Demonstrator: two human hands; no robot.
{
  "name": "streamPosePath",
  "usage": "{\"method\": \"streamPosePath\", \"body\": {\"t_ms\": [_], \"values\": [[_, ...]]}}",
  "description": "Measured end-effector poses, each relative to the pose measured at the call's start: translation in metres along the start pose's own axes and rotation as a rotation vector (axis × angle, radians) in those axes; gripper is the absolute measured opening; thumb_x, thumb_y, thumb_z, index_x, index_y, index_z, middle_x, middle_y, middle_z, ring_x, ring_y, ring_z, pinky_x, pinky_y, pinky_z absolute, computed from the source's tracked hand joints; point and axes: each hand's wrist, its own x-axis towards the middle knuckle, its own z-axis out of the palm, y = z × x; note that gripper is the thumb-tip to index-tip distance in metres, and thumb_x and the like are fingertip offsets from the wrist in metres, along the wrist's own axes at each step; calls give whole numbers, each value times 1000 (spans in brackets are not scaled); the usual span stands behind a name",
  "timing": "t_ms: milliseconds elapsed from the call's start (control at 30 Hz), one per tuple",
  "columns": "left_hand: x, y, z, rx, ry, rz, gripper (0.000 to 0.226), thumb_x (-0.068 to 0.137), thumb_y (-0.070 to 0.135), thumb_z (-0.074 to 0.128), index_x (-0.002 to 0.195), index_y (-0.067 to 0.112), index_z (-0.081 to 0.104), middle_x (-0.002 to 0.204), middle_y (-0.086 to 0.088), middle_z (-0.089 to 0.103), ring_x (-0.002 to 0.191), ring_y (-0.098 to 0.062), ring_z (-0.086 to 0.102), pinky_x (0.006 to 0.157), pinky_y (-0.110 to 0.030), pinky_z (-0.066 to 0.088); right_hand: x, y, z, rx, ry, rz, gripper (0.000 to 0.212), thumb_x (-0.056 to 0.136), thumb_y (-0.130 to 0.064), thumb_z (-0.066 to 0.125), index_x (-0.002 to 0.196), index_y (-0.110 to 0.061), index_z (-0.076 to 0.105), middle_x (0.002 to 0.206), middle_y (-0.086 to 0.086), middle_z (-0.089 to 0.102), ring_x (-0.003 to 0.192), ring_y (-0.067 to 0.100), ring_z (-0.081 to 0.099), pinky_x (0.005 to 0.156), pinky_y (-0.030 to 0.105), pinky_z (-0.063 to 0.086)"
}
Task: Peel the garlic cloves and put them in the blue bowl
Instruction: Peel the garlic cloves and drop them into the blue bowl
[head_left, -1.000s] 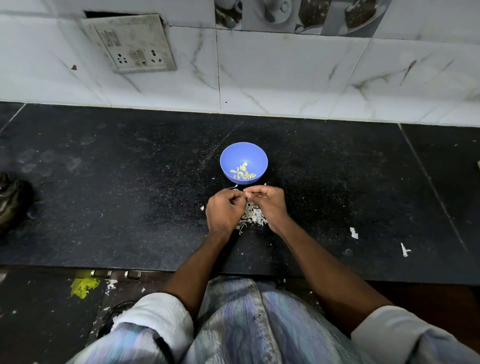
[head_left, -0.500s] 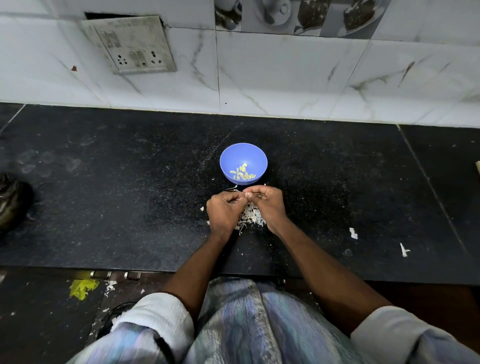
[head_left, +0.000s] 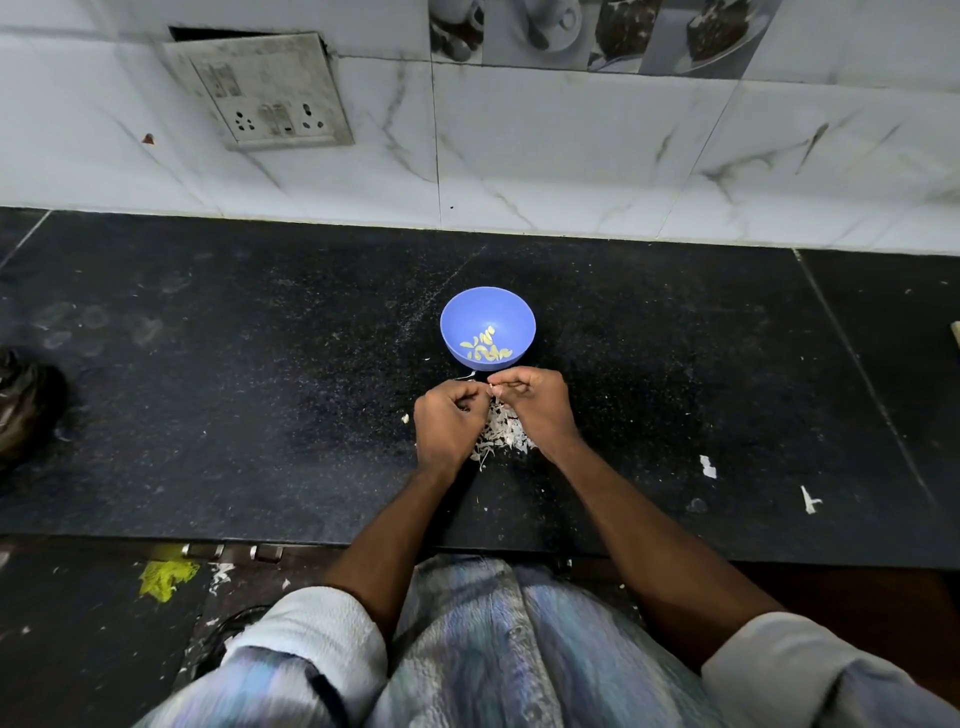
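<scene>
**A:** so where are we at? Both our hands are curled up together just on the near side of the blue bowl (head_left: 487, 325), fingertips meeting over the pile of skins (head_left: 501, 431).

**B:** yeah, our left hand (head_left: 451, 423) and right hand (head_left: 537, 408) both look pinched on one garlic clove (head_left: 492, 399) between them, though it's too tiny to really make out, let alone which way it points.

**A:** and the bowl?

**B:** straight ahead of us, almost touching the knuckles, peeled cloves (head_left: 485, 347) already inside. Our right hand sits a touch nearer the rim, so we'd guess that one does the drop, just a short push forward.
</scene>
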Motion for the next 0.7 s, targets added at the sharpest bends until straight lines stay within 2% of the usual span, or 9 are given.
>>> {"method": "streamPosePath", "body": {"t_ms": [200, 267, 367, 500, 700], "values": [[0, 5, -2, 46, 3, 90, 22, 85, 15, 82, 65, 14, 73, 63, 12, 65, 58, -5, 59, 55, -26, 47, 2, 4, 0, -66, -4, -6, 15, 87, -2, 77, 90, -17, 79, 84, 3, 78, 86, 24, 77, 86, 51, 62], [0, 6, -2, 34, 12, 96, 31, 85, 15, 82, 59, 14, 66, 59, 10, 62, 55, -9, 56, 52, -29, 45, 1, 4, 1, -44, -7, 2, 18, 87, 0, 74, 88, -18, 79, 85, 4, 78, 87, 26, 77, 88, 52, 62], [1, 4, 1, 17, 31, 84, 37, 85, 17, 80, 55, 15, 59, 56, 7, 60, 53, -15, 56, 50, -35, 45, -1, 2, 2, 4, -7, 20, 18, 88, 3, 73, 90, -14, 79, 86, 6, 79, 88, 26, 77, 88, 48, 62], [0, 2, 1, -5, 24, 76, 27, 86, 16, 80, 61, 11, 70, 63, 7, 68, 58, -16, 65, 53, -36, 50, -3, 0, 4, 57, 1, 28, 15, 89, 7, 71, 92, -7, 78, 87, 9, 79, 84, 22, 75, 85, 42, 62], [-2, 4, 1, -19, 8, 59, 23, 85, 7, 80, 63, 10, 74, 64, 14, 69, 60, -5, 64, 54, -23, 47, -7, -2, 5, 105, 5, 66, 14, 89, 7, 70, 93, -4, 77, 88, 12, 78, 80, 17, 73, 77, 30, 60]]}}
